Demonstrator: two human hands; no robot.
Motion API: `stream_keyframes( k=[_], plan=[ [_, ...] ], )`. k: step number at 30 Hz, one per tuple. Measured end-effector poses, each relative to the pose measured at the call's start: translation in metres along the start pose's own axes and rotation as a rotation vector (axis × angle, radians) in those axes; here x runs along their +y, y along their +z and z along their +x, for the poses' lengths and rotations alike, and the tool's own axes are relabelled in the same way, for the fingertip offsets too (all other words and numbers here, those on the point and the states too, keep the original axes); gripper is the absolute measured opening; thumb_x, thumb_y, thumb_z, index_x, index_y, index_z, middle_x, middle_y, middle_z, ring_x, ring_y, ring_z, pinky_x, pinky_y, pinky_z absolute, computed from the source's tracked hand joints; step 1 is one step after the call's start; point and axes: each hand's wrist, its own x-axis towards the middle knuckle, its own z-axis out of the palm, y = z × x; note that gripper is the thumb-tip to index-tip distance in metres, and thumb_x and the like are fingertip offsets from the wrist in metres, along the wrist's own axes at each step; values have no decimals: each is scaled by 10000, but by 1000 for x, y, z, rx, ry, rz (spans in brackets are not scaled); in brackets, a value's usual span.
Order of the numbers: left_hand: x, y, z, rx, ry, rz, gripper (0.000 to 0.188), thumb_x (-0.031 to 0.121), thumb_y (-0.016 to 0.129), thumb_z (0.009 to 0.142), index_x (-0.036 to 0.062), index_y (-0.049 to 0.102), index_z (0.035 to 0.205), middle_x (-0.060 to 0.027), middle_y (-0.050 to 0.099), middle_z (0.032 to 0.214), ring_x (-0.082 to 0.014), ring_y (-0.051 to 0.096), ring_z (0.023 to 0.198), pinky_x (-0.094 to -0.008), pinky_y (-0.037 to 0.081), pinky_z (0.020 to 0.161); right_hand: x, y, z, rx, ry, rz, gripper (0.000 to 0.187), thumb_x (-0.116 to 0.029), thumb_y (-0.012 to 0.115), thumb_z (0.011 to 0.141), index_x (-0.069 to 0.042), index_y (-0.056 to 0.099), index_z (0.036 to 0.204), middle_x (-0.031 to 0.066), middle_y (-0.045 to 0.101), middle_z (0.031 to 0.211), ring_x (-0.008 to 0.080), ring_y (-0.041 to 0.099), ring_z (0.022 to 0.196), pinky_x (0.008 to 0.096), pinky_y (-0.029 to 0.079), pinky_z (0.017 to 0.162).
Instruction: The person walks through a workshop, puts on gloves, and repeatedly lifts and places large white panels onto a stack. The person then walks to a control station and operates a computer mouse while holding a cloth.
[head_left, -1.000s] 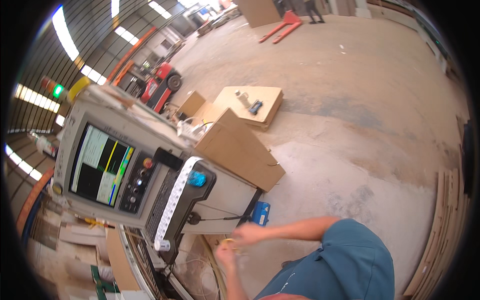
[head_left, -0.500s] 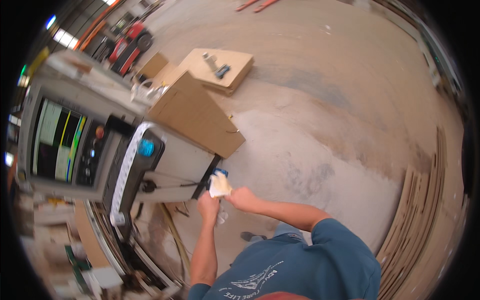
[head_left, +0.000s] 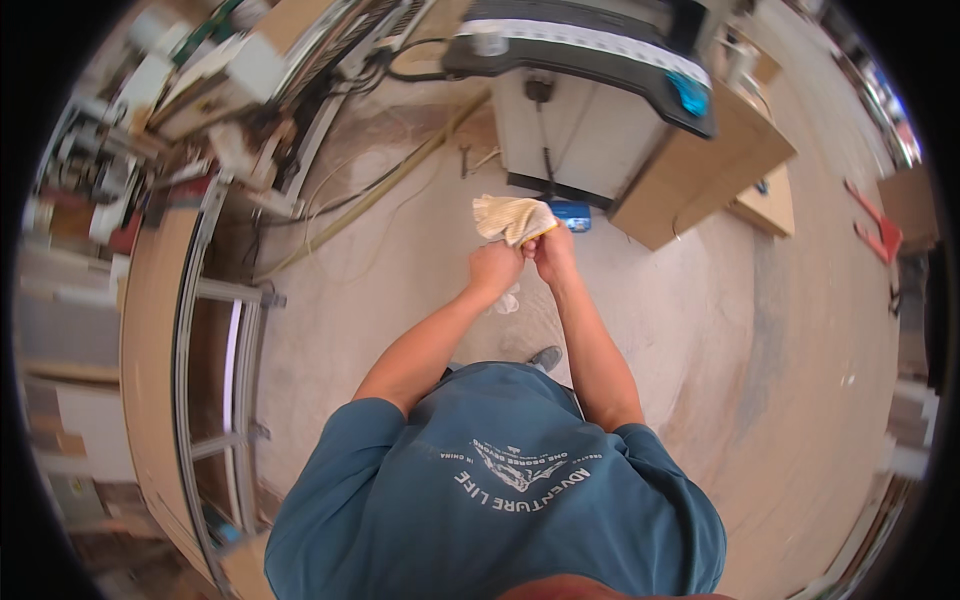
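Observation:
A cream knitted work glove [head_left: 508, 216] with a yellow edge at its cuff is held out in front of me. My left hand [head_left: 496, 268] is closed at the near side of the cuff. Beside it, my right hand [head_left: 554, 250] pinches the cuff's right side. The two hands almost touch, and the glove's finger end flops up and to the left. Past my right hand, a small blue box [head_left: 571, 216] sits on the floor by the machine's base.
Ahead stands a machine cabinet [head_left: 575, 130] under a black console shelf [head_left: 590, 60] with a blue item on it. A brown board [head_left: 705, 165] leans at its right. To my left is a metal-framed bench [head_left: 160, 340]. A hose [head_left: 370, 205] and cables cross the floor.
My view has swung left, so the machine cabinet that stood at my left is now ahead. Both hands still grip the glove, which now hangs over toward the left.

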Motion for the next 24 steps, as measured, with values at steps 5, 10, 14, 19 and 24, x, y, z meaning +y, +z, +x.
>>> stream_keyframes(
  k=[5,10,14,19,24],
  plan=[
    [-77,-8,-28,-188,-141,-109,326,300,548,894,59,766,872,-223,730,913,-402,714,864,-523,550,731,87,33,12,148,140,60,378,-349,519,1034,-60,618,1257,72,687,1225,228,648,1113,372,535,926],
    [-131,-26,-83,-299,-143,-144,318,287,573,879,34,758,822,-223,722,853,-394,715,813,-520,543,708,175,38,-5,-119,-52,-202,434,-374,525,1031,-43,609,1298,115,645,1335,253,608,1216,394,456,1052],
    [-156,-42,-122,-241,-21,-134,320,290,583,865,22,750,817,-216,722,841,-391,711,780,-517,542,692,226,36,9,-281,-200,-1031,408,-379,577,998,-52,643,1232,112,660,1257,261,634,1110,416,496,947],
    [-190,-48,-141,-204,-172,-173,316,290,584,853,27,760,840,-204,734,859,-376,722,804,-499,549,700,245,88,6,-249,394,-939,373,-423,581,985,-108,664,1166,90,682,1100,274,656,943,446,537,797],
    [-202,-41,-134,-172,-421,-396,350,316,565,882,19,749,898,-215,735,897,-380,719,843,-495,546,741,230,159,4,-80,753,-309,336,-434,495,1022,-141,624,1122,51,649,999,273,624,838,410,519,797]
  ],
)
